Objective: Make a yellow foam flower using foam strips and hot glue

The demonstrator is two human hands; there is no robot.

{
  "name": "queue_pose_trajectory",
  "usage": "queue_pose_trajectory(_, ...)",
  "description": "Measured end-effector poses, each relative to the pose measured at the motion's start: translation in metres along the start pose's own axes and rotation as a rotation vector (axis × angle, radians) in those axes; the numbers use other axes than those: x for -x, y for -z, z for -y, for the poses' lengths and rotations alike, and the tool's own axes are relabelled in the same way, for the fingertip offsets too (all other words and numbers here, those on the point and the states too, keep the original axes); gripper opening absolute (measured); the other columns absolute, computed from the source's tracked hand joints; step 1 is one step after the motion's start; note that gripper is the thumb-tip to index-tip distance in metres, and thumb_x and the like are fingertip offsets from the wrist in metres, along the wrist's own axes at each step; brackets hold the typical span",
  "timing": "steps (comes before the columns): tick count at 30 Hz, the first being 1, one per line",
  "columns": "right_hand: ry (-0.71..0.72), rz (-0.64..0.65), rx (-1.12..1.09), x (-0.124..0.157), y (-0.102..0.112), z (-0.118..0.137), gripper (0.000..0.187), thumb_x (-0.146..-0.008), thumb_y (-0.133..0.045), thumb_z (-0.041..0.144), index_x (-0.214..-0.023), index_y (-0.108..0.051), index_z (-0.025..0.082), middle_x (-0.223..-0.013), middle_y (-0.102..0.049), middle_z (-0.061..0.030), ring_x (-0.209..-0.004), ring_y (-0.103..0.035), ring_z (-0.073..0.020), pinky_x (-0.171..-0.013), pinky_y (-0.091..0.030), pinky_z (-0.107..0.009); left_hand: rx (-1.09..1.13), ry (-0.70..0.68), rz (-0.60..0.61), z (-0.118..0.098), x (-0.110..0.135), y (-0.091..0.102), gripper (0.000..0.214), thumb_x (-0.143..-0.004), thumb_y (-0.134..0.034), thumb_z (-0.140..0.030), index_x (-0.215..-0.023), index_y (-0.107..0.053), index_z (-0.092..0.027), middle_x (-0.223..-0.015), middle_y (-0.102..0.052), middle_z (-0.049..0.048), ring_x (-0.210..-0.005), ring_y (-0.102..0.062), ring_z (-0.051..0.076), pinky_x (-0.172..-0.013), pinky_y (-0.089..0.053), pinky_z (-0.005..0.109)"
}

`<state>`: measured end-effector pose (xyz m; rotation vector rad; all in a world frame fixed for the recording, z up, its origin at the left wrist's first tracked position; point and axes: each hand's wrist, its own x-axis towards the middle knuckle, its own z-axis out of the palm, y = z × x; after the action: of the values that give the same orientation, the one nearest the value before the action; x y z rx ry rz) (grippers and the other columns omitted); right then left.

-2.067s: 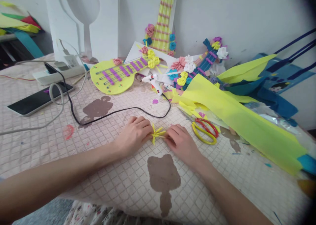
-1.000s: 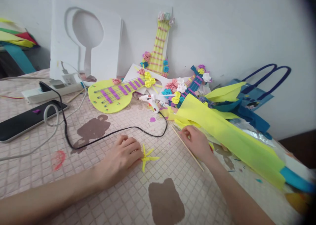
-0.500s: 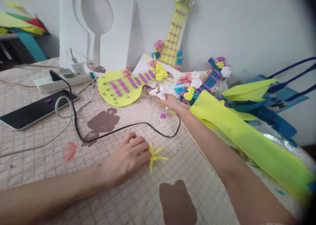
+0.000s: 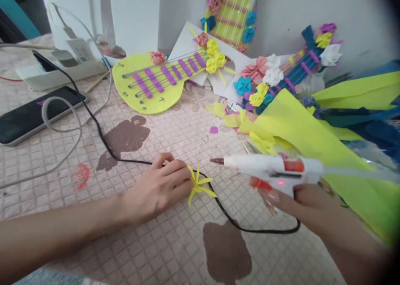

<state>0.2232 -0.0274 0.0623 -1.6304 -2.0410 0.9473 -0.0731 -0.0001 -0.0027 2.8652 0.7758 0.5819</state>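
Low over the tiled-pattern tablecloth, my left hand (image 4: 162,187) has its fingers closed at the edge of a small yellow paper flower (image 4: 197,186) with thin, spread petals. Its fingertips and the grip itself are partly hidden. To the right, my right hand (image 4: 290,206) is wrapped round the handle of a white hot glue gun (image 4: 268,166). The nozzle points left, a little above and to the right of the flower. A red light glows on the gun's side, and a clear glue stick juts out behind it.
A black cable (image 4: 103,137) runs across the table beneath the flower to the gun. Behind lie a yellow toy guitar (image 4: 146,103), a blue guitar with paper flowers (image 4: 293,74) and yellow sheets (image 4: 312,139). At left are a phone (image 4: 34,118) and a power strip (image 4: 59,70).
My right hand has brought the glue gun from beside the guitars towards me and to the right. The left hand has stayed by the flower. The view has moved closer to the table.
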Motion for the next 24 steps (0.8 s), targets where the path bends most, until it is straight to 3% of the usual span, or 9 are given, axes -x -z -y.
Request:
queue_pose_trajectory(6, 0.039, 0.052, 0.146, 0.024, -0.012, -0.018, 0.020, -0.078, -0.063, 0.034, -0.097, -0.067, 0.032, -0.077, -0.069, 0.0010, -0.072, -0.066, -0.0222, -0.067, -0.055, -0.034, 0.009, -0.004, -0.007, 0.000, -0.001, 0.001, 0.027, -0.100, -0.033, -0.018, -0.094, -0.059, -0.019, -0.092, -0.063, 0.0012, -0.092, -0.051, 0.017, -0.085, -0.029, 0.040)
queue_pose_trajectory(13, 0.064, 0.125, 0.086, 0.023, -0.021, 0.000, 0.006, -0.079, -0.063, 0.032, -0.084, -0.062, 0.031, -0.063, -0.062, 0.0020, -0.057, -0.059, -0.0179, -0.048, -0.048, -0.028, 0.017, -0.023, -0.023, 0.000, -0.002, 0.002, 0.030, -0.100, -0.030, -0.015, -0.093, -0.059, -0.018, -0.089, -0.063, 0.0011, -0.091, -0.053, 0.017, -0.084, -0.030, 0.039)
queue_pose_trajectory(18, 0.082, 0.153, 0.106, 0.020, -0.024, 0.009, 0.007, -0.081, -0.060, 0.034, -0.076, -0.057, 0.030, -0.062, -0.060, 0.0019, -0.055, -0.057, -0.0166, -0.046, -0.047, -0.027, 0.010, -0.026, -0.038, -0.001, -0.003, 0.004, 0.031, -0.100, -0.029, -0.014, -0.093, -0.058, -0.018, -0.089, -0.063, 0.0008, -0.090, -0.053, 0.016, -0.083, -0.030, 0.038)
queue_pose_trajectory(24, 0.114, 0.083, 0.143, 0.020, -0.029, 0.008, 0.012, -0.081, -0.059, 0.038, -0.073, -0.057, 0.030, -0.067, -0.062, 0.0014, -0.057, -0.058, -0.0159, -0.047, -0.048, -0.026, 0.016, -0.021, -0.051, -0.002, -0.004, 0.003, 0.032, -0.099, -0.028, -0.013, -0.093, -0.059, -0.019, -0.089, -0.062, 0.0001, -0.090, -0.053, 0.016, -0.084, -0.031, 0.037)
